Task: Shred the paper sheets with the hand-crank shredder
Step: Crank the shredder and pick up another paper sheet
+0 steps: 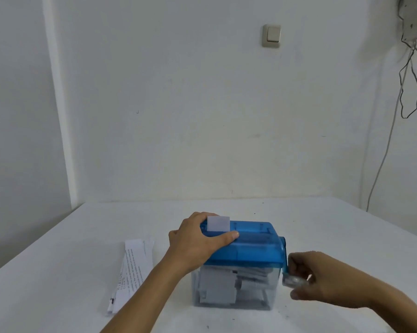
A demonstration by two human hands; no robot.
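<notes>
On the table (347,236) stands the shredder (250,246), 1 short paper stub (218,223) upright in its slot, the left hand (193,239) clasping its top left end, the right hand (323,277) pinching the crank knob (292,281) low at its right, cut pieces in the clear bin (255,296), folded sheets (133,265) lying just left.
</notes>
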